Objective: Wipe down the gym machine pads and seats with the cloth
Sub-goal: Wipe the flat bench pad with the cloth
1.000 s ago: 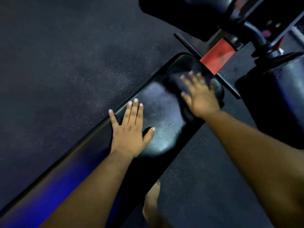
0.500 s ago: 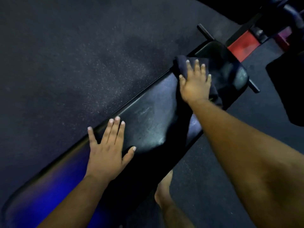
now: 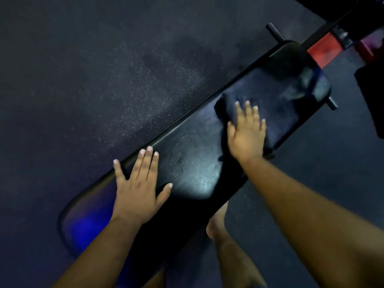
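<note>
A long black padded bench (image 3: 195,163) runs diagonally from lower left to upper right. My right hand (image 3: 247,134) lies flat, fingers straight, pressing a dark cloth (image 3: 224,107) onto the pad past its middle. The cloth is dark blue-black and mostly covered by the hand. My left hand (image 3: 138,188) rests flat on the pad nearer me, fingers spread, thumb out, holding nothing.
A red frame part (image 3: 324,50) and a black crossbar (image 3: 274,31) sit at the bench's far end. Another dark pad (image 3: 372,96) stands at the right edge. Speckled dark rubber floor (image 3: 104,80) lies to the left. My bare leg (image 3: 228,246) stands beside the bench.
My right hand has drawn the cloth back along the pad from the far end toward the middle. My left hand has stayed planted on the pad; the view has pulled back.
</note>
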The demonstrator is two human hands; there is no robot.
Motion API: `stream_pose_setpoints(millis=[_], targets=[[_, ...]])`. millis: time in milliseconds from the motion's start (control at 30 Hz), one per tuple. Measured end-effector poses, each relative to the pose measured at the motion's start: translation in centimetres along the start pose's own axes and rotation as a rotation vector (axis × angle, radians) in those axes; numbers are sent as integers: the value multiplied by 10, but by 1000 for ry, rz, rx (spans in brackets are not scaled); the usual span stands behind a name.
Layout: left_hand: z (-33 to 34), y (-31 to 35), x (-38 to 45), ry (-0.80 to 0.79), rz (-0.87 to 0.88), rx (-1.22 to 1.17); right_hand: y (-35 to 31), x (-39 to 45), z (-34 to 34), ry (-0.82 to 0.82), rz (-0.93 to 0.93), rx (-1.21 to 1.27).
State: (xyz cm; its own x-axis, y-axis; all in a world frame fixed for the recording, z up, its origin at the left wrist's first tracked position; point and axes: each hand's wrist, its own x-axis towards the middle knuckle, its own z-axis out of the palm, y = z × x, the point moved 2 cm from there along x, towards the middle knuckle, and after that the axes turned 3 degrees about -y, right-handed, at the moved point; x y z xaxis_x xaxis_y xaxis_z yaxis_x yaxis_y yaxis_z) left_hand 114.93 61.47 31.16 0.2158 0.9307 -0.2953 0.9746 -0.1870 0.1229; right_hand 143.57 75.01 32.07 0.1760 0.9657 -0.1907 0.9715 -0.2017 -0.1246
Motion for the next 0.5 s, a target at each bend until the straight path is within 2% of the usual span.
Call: stream_pose_setpoints(millis=[67,133,200,233,267,300,400,433,500], targets=[[1,-4,-9,-1,-23,-36,-34,-68,14,-52,-88,-11],[-1,-9,-18,-3,-24,-53,-58,-120,21,-165,-280,-28],[0,-16,-26,-5,-6,-45,-60,-113,20,-221,-500,-97],[2,-21,-30,2,2,-40,-56,-90,17,-211,-549,-139],[4,-27,-34,9,9,-35,-50,-61,13,-176,-522,-164],[7,-33,-38,16,17,-23,-47,-30,10,-134,-416,-146],[11,-46,-49,47,51,4,-64,23,3,-65,39,46],[12,-48,-51,52,55,4,-83,15,7,-39,73,58],[11,-52,-56,72,33,-17,-130,-34,23,-15,-68,42]])
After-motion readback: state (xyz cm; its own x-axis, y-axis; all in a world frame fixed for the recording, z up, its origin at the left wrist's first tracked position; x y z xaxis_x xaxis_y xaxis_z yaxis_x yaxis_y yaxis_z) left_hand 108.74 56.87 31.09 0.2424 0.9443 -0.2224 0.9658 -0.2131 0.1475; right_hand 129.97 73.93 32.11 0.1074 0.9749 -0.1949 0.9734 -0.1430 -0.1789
